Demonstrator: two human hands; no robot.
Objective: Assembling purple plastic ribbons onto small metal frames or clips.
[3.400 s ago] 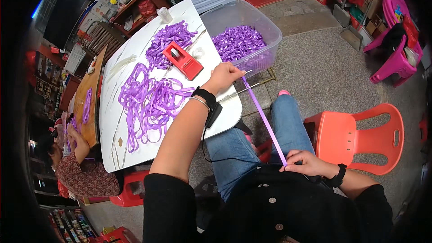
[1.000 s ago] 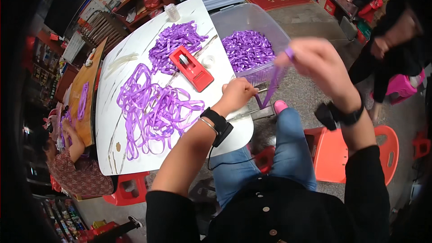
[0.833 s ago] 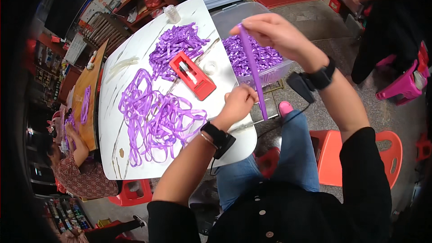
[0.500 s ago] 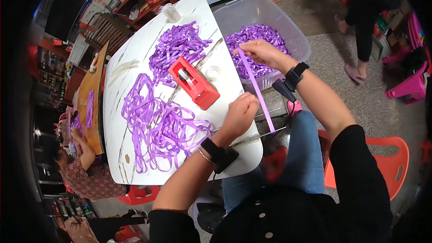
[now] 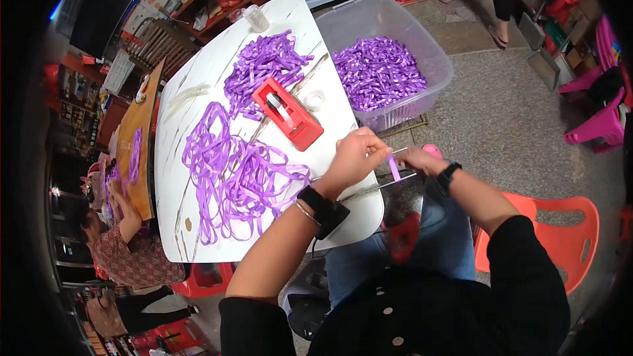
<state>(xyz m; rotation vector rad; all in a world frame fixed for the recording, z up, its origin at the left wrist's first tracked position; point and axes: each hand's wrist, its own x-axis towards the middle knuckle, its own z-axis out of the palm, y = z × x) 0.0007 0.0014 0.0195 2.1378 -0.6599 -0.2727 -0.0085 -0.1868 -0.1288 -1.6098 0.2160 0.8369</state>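
Past the table's right edge, my left hand (image 5: 357,157) is closed, its thumb and fingertips pinching a purple ribbon (image 5: 393,169). A short stretch of that ribbon runs from the fingertips down to two thin metal rods (image 5: 399,181), which stick out from the table edge. Just right of the ribbon, my right hand (image 5: 425,160) curls in close to the rods, slightly blurred. Its fingers look closed on the ribbon's end, though they partly hide it. Loose ribbon loops (image 5: 241,175) lie on the white table (image 5: 343,224) left of my left hand.
A red tape dispenser (image 5: 289,115), a clear tape roll (image 5: 314,99), a pile of folded ribbons (image 5: 264,66) and a clear cup (image 5: 256,18) stand on the table. Beside it sits a clear bin (image 5: 432,39) of purple ribbons. Another person (image 5: 135,244) works at the left.
My right hand has come down from above the bin to the rods, and the long taut ribbon is now short. My left hand has shifted slightly right and up, to the ribbon.
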